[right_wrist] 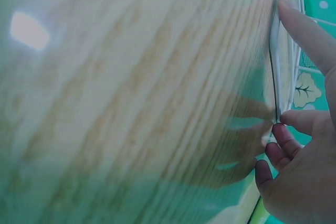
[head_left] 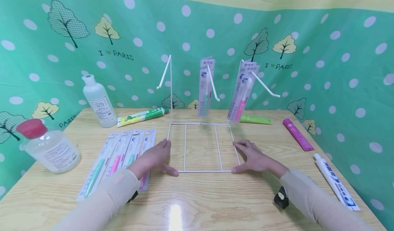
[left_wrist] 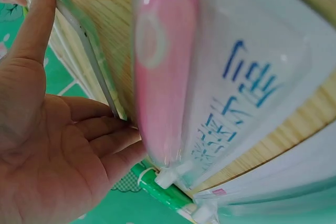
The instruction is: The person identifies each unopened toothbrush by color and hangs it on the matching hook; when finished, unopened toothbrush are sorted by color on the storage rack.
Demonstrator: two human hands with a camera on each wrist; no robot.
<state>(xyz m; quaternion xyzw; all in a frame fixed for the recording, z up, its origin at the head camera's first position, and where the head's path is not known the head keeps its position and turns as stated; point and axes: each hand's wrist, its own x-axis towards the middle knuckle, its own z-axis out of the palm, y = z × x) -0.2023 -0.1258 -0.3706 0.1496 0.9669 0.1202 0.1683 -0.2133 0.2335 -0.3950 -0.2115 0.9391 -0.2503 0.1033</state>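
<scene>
So the white wire rack (head_left: 203, 171) sits flat on the wooden table (head_left: 200, 203), and both hands are on its base. Left hand (head_left: 156, 158) is at the rack's front left corner, thumb spread wide from pretty straight fingers, fingertips touching the side rail. Right hand (head_left: 253, 158) mirrors it at the front right corner, thumb and fingers wide too (the fingers bend a bit in the wrist view).

Toothbrush packs hang off the rack's middle hook (head_left: 213, 82) and right hook (head_left: 264, 84). Four more packs (head_left: 116, 161) lie left of the rack, partly under the left forearm. Further left of it stand a red-capped bottle (head_left: 56, 150) and, farther back, a clear bottle (head_left: 100, 103). Right of the rack: a magenta tube (head_left: 297, 134) and a white tube (head_left: 335, 181), the white one nearer the front.
</scene>
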